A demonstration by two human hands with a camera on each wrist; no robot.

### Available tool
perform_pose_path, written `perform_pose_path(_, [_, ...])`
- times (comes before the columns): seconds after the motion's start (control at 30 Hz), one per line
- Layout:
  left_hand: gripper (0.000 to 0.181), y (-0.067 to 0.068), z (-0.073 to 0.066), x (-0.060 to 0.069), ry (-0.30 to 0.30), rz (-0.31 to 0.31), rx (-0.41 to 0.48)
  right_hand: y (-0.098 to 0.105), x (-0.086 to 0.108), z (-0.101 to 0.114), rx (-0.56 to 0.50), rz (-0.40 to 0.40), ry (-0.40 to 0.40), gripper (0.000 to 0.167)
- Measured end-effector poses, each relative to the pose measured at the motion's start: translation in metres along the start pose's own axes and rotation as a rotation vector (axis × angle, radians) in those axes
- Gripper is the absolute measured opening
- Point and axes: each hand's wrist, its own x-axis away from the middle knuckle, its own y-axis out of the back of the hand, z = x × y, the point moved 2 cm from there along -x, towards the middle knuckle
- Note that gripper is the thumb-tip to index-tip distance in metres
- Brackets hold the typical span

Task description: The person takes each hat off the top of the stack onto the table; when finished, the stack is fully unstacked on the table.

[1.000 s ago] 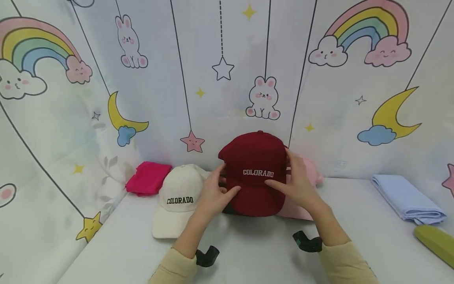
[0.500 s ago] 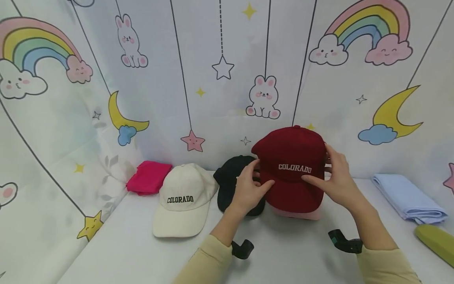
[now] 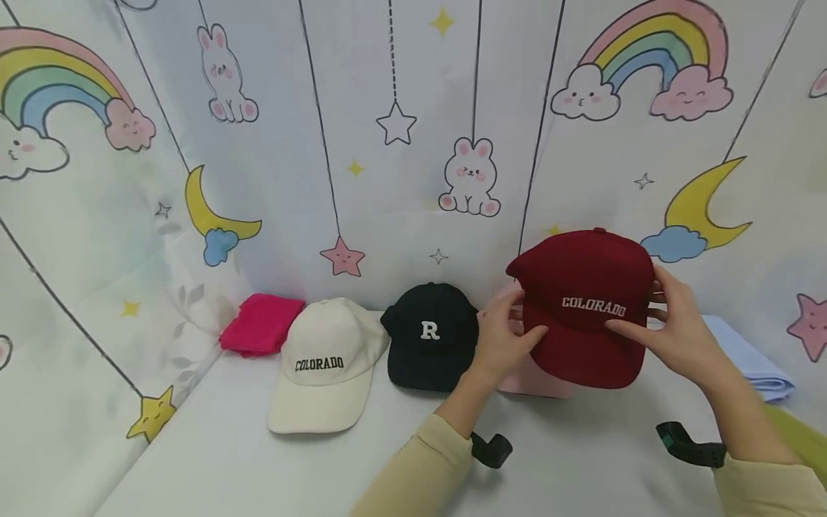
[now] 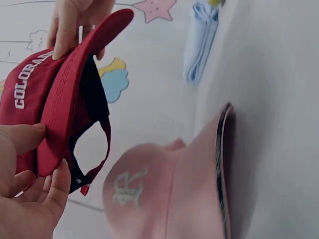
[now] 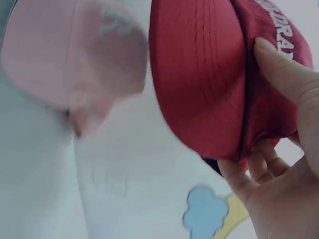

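Both hands hold a dark red baseball cap (image 3: 584, 287), lettered COLORADO in white, up off the table. My left hand (image 3: 504, 337) pinches its left side near the brim, thumb in front and fingers behind. On the other side my right hand (image 3: 685, 330) grips the cap, its thumb lying at the base of the crown. In the left wrist view the brim's edge and the cap's rear strap (image 4: 105, 144) show. Behind and below it stands a pink cap (image 4: 194, 184) with a pale letter R, largely hidden in the head view.
Left of the pink cap sit a black cap (image 3: 429, 341) with a white R and a cream cap (image 3: 326, 366). A bright pink folded cloth (image 3: 261, 324) lies at the far left. On the right are a folded light blue cloth (image 3: 752, 359) and a green object (image 3: 797, 434).
The red cap has moved to the right in both hands, past the black cap and the pink cap. The black cap, hidden earlier, now shows fully. The head view has shifted slightly.
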Motion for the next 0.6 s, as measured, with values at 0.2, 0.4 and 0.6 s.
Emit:
perform_pose_path(0.2, [0.054,-0.031,-0.001,-0.004,0.058,0.013,-0.009,0.025,0.011,-0.027,-0.003,0.001,-0.035,0.091])
perform_pose_path(0.4, [0.058,-0.061,0.001,-0.006,0.187,0.041,-0.026,0.04,0.02,-0.054,0.038,0.002,-0.11,0.094])
perform_pose_path(0.6, [0.065,-0.087,0.005,-0.006,0.311,0.082,-0.056,0.047,0.028,-0.079,0.041,0.022,-0.17,0.099])
